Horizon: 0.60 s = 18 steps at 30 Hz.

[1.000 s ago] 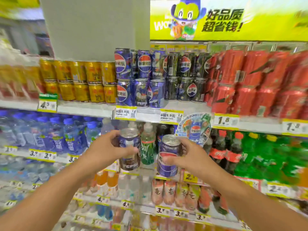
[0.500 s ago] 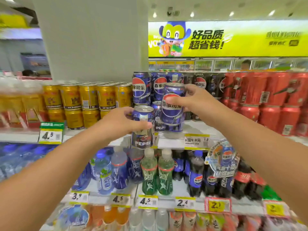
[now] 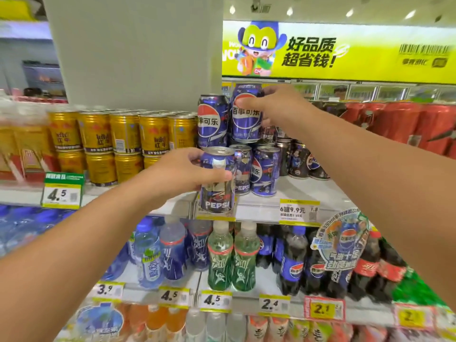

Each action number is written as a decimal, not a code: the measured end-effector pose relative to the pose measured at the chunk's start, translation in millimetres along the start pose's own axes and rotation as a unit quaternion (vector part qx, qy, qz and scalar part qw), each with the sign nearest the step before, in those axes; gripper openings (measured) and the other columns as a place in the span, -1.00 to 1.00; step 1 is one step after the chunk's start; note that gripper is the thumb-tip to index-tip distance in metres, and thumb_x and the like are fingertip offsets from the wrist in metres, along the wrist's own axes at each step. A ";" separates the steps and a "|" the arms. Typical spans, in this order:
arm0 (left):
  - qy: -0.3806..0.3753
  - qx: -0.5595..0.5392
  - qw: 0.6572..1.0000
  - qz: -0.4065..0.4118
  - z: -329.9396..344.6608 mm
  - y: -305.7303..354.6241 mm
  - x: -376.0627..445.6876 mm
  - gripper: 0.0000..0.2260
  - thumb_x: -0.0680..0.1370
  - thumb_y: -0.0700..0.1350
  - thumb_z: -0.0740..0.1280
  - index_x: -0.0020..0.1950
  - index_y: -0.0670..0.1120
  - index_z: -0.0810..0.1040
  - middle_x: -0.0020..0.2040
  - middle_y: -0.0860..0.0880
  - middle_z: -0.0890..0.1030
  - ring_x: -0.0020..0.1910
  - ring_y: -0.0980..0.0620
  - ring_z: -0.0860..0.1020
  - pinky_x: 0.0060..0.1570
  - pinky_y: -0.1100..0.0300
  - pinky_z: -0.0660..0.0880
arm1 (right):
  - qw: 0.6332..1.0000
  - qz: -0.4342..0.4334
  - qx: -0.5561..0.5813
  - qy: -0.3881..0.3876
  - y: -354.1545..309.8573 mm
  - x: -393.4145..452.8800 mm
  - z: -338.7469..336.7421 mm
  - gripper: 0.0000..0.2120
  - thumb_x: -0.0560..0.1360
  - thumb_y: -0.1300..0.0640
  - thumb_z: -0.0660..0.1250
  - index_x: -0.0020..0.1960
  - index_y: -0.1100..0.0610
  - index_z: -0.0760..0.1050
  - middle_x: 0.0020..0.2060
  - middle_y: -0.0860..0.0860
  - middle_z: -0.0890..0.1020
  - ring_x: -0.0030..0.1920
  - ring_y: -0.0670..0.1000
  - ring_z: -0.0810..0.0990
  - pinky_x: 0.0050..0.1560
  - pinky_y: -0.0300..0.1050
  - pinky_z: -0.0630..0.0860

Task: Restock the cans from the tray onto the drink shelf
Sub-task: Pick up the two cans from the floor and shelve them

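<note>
Each of my hands grips a blue Pepsi can at the drink shelf (image 3: 261,206). My left hand (image 3: 180,172) holds one can (image 3: 217,183) upright at the shelf's front edge, in front of the lower row of blue cans (image 3: 265,171). My right hand (image 3: 274,107) holds a second can (image 3: 246,114) higher up, level with the upper tier, just right of a stacked blue can (image 3: 212,119). Whether this can rests on the can below it cannot be told. No tray is in view.
Gold Red Bull cans (image 3: 123,134) stand stacked left of the blue ones, dark Pepsi cans (image 3: 299,159) and red cans (image 3: 394,124) to the right. Bottles (image 3: 219,257) fill the shelf below. A white pillar (image 3: 133,50) rises behind the gold cans.
Both hands rose from the bottle shelf's level to the can shelf. The right hand's can went up to the upper tier; the left hand's can came to the shelf's front edge.
</note>
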<state>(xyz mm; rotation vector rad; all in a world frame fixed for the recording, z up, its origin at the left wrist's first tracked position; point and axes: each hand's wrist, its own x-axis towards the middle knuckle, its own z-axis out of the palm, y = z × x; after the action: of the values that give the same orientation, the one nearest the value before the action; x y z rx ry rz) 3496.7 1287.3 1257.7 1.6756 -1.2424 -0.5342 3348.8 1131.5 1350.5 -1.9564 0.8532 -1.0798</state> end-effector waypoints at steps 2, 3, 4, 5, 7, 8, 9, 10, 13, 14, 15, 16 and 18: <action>-0.001 0.001 1.000 -0.006 -0.1 -1.7 1.1 -0.64 0.31 0.11 0.63 0.05 0.09 0.68 -0.08 0.14 0.76 -0.04 0.14 0.72 0.01 0.19 0.65 | 1.000 -0.002 0.003 -0.004 4.7 1.4 7.4 -0.13 0.26 -0.14 0.64 0.42 0.15 0.38 0.22 0.03 0.57 0.12 0.05 0.63 0.12 0.06 0.64; -0.002 0.004 1.000 -0.009 0.1 -3.0 1.8 -0.63 0.30 0.12 0.63 0.05 0.10 0.68 -0.07 0.14 0.76 -0.03 0.13 0.72 0.04 0.16 0.66 | 1.000 -0.003 0.007 -0.004 7.2 1.8 10.1 -0.13 0.27 -0.13 0.64 0.44 0.15 0.36 0.21 0.02 0.55 0.13 0.06 0.62 0.14 0.08 0.63; -0.002 0.006 1.000 -0.012 0.5 -4.7 2.8 -0.62 0.29 0.14 0.63 0.05 0.11 0.68 -0.06 0.14 0.76 -0.02 0.11 0.72 0.08 0.10 0.65 | 1.000 -0.004 0.011 -0.002 9.1 1.7 12.4 -0.13 0.29 -0.12 0.64 0.45 0.16 0.35 0.20 0.00 0.53 0.15 0.05 0.61 0.17 0.08 0.61; -0.002 0.009 1.000 -0.016 1.0 -6.3 3.3 -0.61 0.27 0.15 0.63 0.04 0.12 0.68 -0.04 0.13 0.76 0.00 0.10 0.71 0.12 0.05 0.65 | 1.000 -0.005 0.015 0.003 10.4 1.2 14.2 -0.13 0.30 -0.11 0.63 0.46 0.17 0.35 0.19 -0.01 0.51 0.16 0.05 0.60 0.19 0.06 0.60; -0.003 0.010 1.000 -0.018 2.3 -9.2 3.6 -0.58 0.25 0.17 0.64 0.04 0.12 0.68 -0.04 0.12 0.76 0.01 0.09 0.71 0.15 0.01 0.64 | 1.000 -0.004 0.014 0.007 12.1 -0.3 17.0 -0.13 0.31 -0.11 0.63 0.47 0.18 0.34 0.18 -0.01 0.50 0.19 0.04 0.58 0.21 0.05 0.59; -0.002 0.008 1.000 -0.019 2.7 -10.6 3.8 -0.55 0.23 0.18 0.64 0.05 0.12 0.68 -0.04 0.12 0.76 0.01 0.10 0.71 0.14 0.01 0.64 | 1.000 -0.003 0.012 0.005 12.4 -1.4 18.1 -0.13 0.32 -0.11 0.62 0.47 0.18 0.34 0.18 -0.01 0.50 0.19 0.04 0.58 0.19 0.04 0.59; -0.002 0.006 1.000 -0.020 3.1 -11.5 3.9 -0.52 0.21 0.19 0.64 0.07 0.12 0.68 -0.04 0.12 0.76 0.01 0.10 0.72 0.12 0.03 0.64 | 1.000 0.000 0.012 0.003 12.6 -2.7 18.7 -0.13 0.32 -0.11 0.62 0.47 0.19 0.34 0.17 -0.01 0.51 0.18 0.03 0.58 0.17 0.03 0.61; -0.004 0.002 1.000 -0.017 3.5 -12.0 3.6 -0.49 0.19 0.20 0.64 0.09 0.11 0.68 -0.04 0.12 0.76 0.01 0.10 0.72 0.09 0.06 0.65 | 1.000 0.000 0.012 0.003 13.2 -3.4 18.8 -0.16 0.34 -0.10 0.61 0.46 0.20 0.35 0.12 -0.01 0.54 0.15 0.02 0.59 0.14 0.03 0.62; -0.011 -0.008 1.000 -0.008 4.8 -9.3 0.9 -0.45 0.15 0.19 0.62 0.10 0.07 0.69 -0.06 0.11 0.77 -0.03 0.11 0.73 -0.03 0.19 0.63 | 1.000 -0.013 0.007 0.006 15.2 -6.4 17.4 -0.32 0.41 -0.05 0.57 0.38 0.25 0.44 -0.04 -0.03 0.60 -0.02 0.00 0.62 0.10 0.11 0.61; -0.010 -0.006 1.000 -0.008 4.8 -8.4 0.9 -0.49 0.18 0.17 0.62 0.09 0.07 0.69 -0.07 0.11 0.77 -0.04 0.12 0.73 -0.03 0.19 0.63 | 1.000 -0.014 0.003 0.008 16.0 -6.2 17.3 -0.35 0.43 -0.05 0.56 0.37 0.26 0.45 0.00 -0.02 0.61 -0.06 -0.04 0.63 0.10 0.08 0.61; -0.010 -0.004 1.000 -0.009 4.6 -7.2 0.8 -0.54 0.24 0.13 0.63 0.09 0.07 0.69 -0.07 0.11 0.77 -0.06 0.13 0.73 -0.03 0.19 0.63 | 1.000 -0.016 -0.002 0.009 17.3 -4.8 18.6 -0.36 0.44 -0.05 0.55 0.37 0.24 0.44 0.00 -0.04 0.60 -0.11 -0.10 0.60 0.09 0.03 0.61; -0.010 -0.004 1.000 -0.009 4.5 -6.4 0.9 -0.59 0.29 0.10 0.62 0.09 0.06 0.69 -0.08 0.11 0.77 -0.07 0.14 0.73 -0.04 0.20 0.62 | 1.000 -0.016 -0.006 0.009 17.9 -3.8 19.5 -0.34 0.44 -0.06 0.55 0.39 0.22 0.43 -0.04 -0.08 0.58 -0.14 -0.14 0.57 0.09 -0.02 0.60; -0.009 -0.004 1.000 -0.010 3.7 -5.3 1.5 -0.62 0.32 0.09 0.61 0.10 0.06 0.69 -0.08 0.12 0.77 -0.08 0.15 0.73 -0.08 0.22 0.61 | 1.000 -0.021 -0.011 0.010 19.1 -0.3 22.1 -0.26 0.40 -0.09 0.57 0.43 0.20 0.38 0.05 -0.07 0.57 -0.01 -0.06 0.60 0.11 -0.05 0.59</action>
<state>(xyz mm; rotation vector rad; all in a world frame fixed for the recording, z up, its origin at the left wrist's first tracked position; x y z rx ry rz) 3497.0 1284.5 1251.7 1.6827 -1.2354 -0.5666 3364.4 1128.1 1326.0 -1.9933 0.8419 -1.1205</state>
